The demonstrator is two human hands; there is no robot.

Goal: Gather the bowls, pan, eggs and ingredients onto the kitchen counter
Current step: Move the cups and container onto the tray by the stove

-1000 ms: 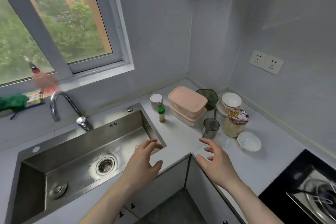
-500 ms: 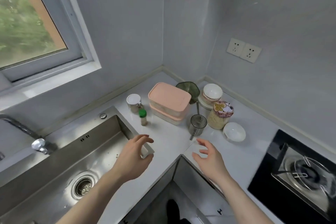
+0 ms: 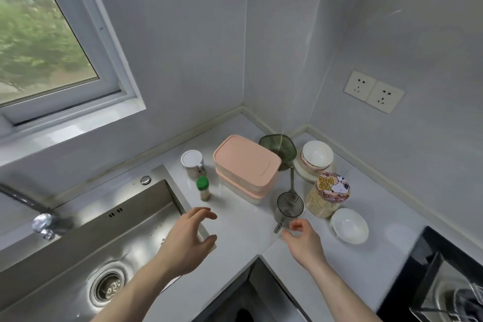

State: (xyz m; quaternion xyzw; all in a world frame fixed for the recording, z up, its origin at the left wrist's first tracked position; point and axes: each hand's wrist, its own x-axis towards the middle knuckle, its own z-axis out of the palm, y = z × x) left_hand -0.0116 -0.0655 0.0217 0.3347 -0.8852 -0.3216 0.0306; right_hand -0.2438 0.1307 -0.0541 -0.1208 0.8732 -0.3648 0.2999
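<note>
Bowls, containers and jars crowd the worktop's inner corner, beyond both hands. Largest: stacked pink-lidded containers, long axis running from the sink side toward the corner's right wall. Behind, against the back edge, a stack of white bowls, mouths up. Toward the front, a cartoon-lidded jar, upright; just beside it, nearer the hob, a single white bowl, mouth up. Then a mesh strainer, handle pointing back toward the corner. Smallest: a green-capped spice bottle, upright by the sink edge. Right hand, fingers loosely spread, empty, nearest the strainer and single bowl. Left hand, fingers apart, empty, hovering over the sink corner, just short of the spice bottle.
</note>
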